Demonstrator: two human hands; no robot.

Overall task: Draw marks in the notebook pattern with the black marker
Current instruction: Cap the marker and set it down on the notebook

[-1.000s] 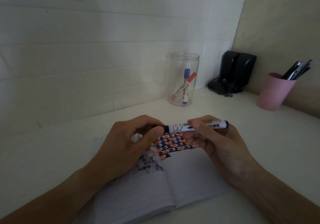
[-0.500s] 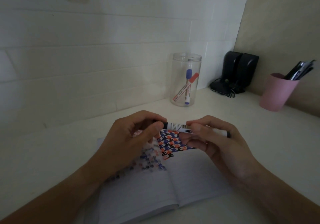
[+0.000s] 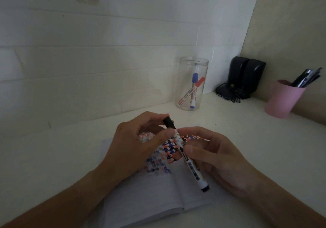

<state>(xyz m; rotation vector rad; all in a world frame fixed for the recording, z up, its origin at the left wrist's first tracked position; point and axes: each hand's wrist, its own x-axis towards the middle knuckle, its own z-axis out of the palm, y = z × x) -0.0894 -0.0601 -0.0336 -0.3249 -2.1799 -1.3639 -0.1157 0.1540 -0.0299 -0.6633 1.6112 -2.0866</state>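
An open lined notebook (image 3: pixel 148 197) lies on the white desk in front of me. A red, blue and black pattern (image 3: pixel 169 148) fills its upper part, partly hidden by my hands. The black marker (image 3: pixel 189 160) has a white barrel and runs diagonally above the pages. My left hand (image 3: pixel 139 143) pinches its black cap at the upper end. My right hand (image 3: pixel 217 159) grips the barrel near the middle with thumb and fingers.
A clear plastic jar (image 3: pixel 192 83) with a blue and a red marker stands behind the notebook. A pair of black speakers (image 3: pixel 245 77) sits in the corner. A pink cup (image 3: pixel 284 100) with pens stands at the right.
The marker has turned from lying level across both hands to a diagonal, its tail end swung down toward me. My left hand's fingers stay on the cap.
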